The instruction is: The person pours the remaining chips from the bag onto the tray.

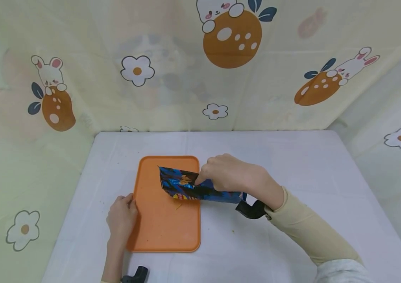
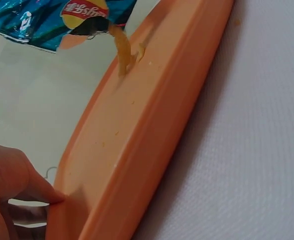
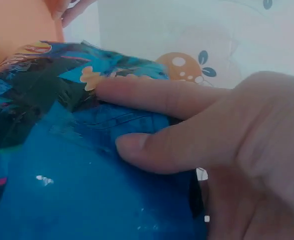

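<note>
An orange tray (image 1: 166, 236) lies on the white-covered table. My left hand (image 1: 122, 218) pinches its left edge, thumb on the rim and fingers below it. Over the tray's right half, my right hand (image 1: 230, 173) grips a blue snack bag (image 1: 177, 184) from above, held on its side with its end pointing left. In the left wrist view, a yellow snack stick (image 2: 122, 47) hangs at a torn gap in the bag, beside a smaller piece (image 2: 142, 52) on the tray. The right wrist view shows thumb and forefinger pressed against the shiny bag (image 3: 87, 175).
Small crumbs (image 1: 233, 231) dot the tablecloth (image 1: 278, 157) and tray. A patterned curtain (image 1: 172, 90) hangs behind the table and along its sides. Black wrist mounts (image 1: 251, 209) sit at both wrists.
</note>
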`<state>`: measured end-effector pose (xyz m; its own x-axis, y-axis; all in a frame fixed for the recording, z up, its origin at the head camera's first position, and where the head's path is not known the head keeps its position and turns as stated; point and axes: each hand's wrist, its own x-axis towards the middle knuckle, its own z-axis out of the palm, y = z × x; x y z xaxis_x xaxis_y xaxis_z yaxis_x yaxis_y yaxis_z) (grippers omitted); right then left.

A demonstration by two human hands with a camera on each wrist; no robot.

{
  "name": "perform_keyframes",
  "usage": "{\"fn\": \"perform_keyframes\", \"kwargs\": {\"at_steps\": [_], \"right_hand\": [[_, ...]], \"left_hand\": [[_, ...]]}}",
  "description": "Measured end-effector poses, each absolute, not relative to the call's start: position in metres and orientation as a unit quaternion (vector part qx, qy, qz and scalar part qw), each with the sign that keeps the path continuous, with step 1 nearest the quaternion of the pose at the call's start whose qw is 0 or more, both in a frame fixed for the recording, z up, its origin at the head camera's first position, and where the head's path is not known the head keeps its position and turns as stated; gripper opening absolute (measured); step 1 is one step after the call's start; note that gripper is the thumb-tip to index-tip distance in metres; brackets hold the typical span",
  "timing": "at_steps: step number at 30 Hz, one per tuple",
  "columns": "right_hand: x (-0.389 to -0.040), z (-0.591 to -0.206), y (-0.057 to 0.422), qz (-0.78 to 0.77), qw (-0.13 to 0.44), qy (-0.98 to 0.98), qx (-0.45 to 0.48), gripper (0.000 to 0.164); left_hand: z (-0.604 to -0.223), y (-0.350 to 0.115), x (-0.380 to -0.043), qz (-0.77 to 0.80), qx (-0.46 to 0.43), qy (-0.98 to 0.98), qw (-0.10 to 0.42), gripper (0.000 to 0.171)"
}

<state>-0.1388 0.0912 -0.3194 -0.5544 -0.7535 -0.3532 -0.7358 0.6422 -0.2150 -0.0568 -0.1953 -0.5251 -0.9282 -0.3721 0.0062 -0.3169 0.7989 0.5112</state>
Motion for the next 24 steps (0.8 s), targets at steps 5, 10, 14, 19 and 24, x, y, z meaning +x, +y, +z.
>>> {"fn": "perform_keyframes", "kwargs": {"at_steps": [5, 10, 14, 19, 24], "right_hand": [[-0.1419, -0.3194, 0.0927, -0.026, 0.204, 0.882, -0.424, 0.050], [-0.1447, -0.3175, 0.0938, -0.022, 0.192, 0.882, -0.430, 0.054], [-0.1437, -0.3185, 0.0932, -0.020, 0.205, 0.883, -0.421, 0.053], [-0.1428, -0.3209, 0.0919, -0.025, 0.200, 0.884, -0.423, 0.048], [-0.1422, -0.3220, 0.0906, -0.030, 0.193, 0.884, -0.426, 0.045]], "left_hand": [[-0.5255, -0.1946, -0.0575, -0.259, 0.182, -0.947, 0.053, 0.031], [-0.5249, -0.1940, -0.0573, -0.264, 0.182, -0.946, 0.055, 0.031], [-0.5240, -0.1940, -0.0562, -0.265, 0.182, -0.945, 0.053, 0.031], [-0.5243, -0.1934, -0.0559, -0.263, 0.186, -0.945, 0.055, 0.031], [-0.5243, -0.1936, -0.0562, -0.263, 0.184, -0.945, 0.058, 0.031]]}}
